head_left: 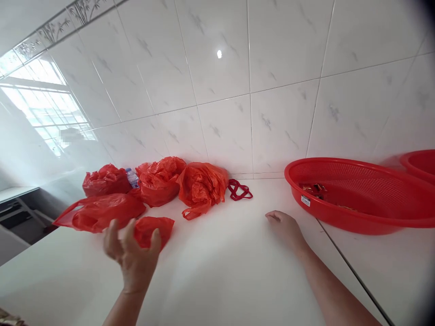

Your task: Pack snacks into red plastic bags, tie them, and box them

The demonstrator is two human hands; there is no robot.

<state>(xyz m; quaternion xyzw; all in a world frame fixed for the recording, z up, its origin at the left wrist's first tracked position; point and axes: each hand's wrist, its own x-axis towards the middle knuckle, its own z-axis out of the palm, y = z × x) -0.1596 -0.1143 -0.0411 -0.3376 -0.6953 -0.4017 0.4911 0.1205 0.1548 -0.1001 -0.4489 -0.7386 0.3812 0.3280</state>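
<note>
My left hand is raised over the white table with its fingers spread and curved, holding nothing. Just behind it, partly hidden by the fingers, lies a small red plastic bag. A longer red plastic bag lies flat beyond the fingertips. My right hand rests low over the table, its fingers curled together and nothing visible in them. To its right stands a large red plastic basket with a few small wrapped pieces inside. A dark red cord loop lies farther back, near the wall.
Along the tiled wall stand several filled red bags, with a clear plastic bottle between two of them. Part of another red basket shows at the right edge. A dark seam crosses the white tabletop.
</note>
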